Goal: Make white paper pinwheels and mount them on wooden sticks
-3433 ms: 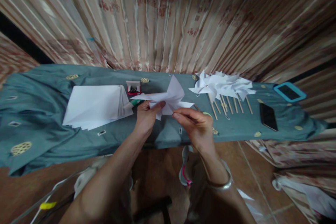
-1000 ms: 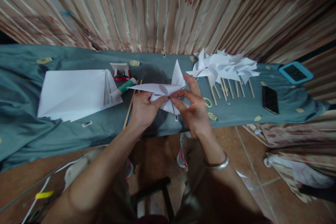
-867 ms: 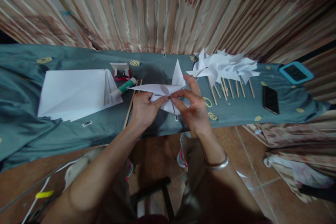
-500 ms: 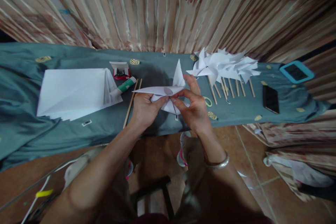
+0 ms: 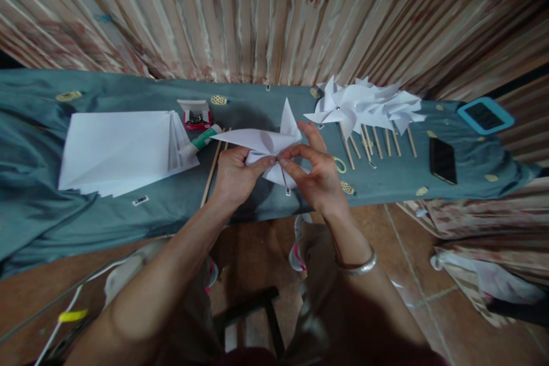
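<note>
A white paper pinwheel [image 5: 261, 140] is held over the middle of the table, one pointed blade standing up and another reaching left. My left hand [image 5: 238, 174] is closed on its left side, thumb pressed near the centre. With thumb and index finger, my right hand [image 5: 315, 168] pinches at the centre too, its other fingers raised. Whatever small piece lies between the fingertips is too small to make out. Left of my left hand lie thin wooden sticks [image 5: 211, 174], a glue stick [image 5: 205, 138] and an open red box [image 5: 197, 117] of small dark items.
A stack of white paper [image 5: 120, 146] lies on the left of the green cloth-covered table [image 5: 38, 143]. Several finished pinwheels on sticks [image 5: 369, 103] lie at the right, with green scissors handles [image 5: 341, 164], a phone [image 5: 443, 160] and a blue-framed device [image 5: 485, 115] beyond. A curtain hangs behind.
The pinwheel has tipped, so its left blade shows more surface and its upright blade leans slightly left. Both hands keep their grip in nearly the same place.
</note>
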The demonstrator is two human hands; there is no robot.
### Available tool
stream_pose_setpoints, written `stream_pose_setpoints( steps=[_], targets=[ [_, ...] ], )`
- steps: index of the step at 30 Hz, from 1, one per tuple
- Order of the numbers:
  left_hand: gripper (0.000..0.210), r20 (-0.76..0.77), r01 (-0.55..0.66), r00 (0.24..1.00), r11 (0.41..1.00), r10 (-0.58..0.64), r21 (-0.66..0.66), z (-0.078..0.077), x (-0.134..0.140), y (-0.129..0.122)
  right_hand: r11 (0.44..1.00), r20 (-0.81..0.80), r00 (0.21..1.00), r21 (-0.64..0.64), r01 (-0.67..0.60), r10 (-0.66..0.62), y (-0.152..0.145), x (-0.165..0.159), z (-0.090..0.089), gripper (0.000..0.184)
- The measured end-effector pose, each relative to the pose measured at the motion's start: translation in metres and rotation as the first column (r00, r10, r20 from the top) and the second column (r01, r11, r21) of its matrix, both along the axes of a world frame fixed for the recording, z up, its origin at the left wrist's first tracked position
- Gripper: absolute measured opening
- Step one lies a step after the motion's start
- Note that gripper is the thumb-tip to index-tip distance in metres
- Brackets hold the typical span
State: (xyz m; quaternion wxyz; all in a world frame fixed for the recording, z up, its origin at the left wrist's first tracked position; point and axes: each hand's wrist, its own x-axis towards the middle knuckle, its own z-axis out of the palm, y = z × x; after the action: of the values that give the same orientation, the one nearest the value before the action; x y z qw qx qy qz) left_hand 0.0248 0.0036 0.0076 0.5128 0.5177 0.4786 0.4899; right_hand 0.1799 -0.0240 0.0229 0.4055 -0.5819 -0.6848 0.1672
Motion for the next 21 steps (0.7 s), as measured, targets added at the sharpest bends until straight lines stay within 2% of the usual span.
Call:
stream_pose_setpoints(
  steps=[21],
  targets=[
    [0.011,-0.064,-0.001,0.998,0.999,0.005,0.053,0.0044,0.0005,-0.0012,1.0,0.009,1.0,-0.014,-0.001,0.001,-0.0001,0.0007,-0.0004,0.009]
  ],
)
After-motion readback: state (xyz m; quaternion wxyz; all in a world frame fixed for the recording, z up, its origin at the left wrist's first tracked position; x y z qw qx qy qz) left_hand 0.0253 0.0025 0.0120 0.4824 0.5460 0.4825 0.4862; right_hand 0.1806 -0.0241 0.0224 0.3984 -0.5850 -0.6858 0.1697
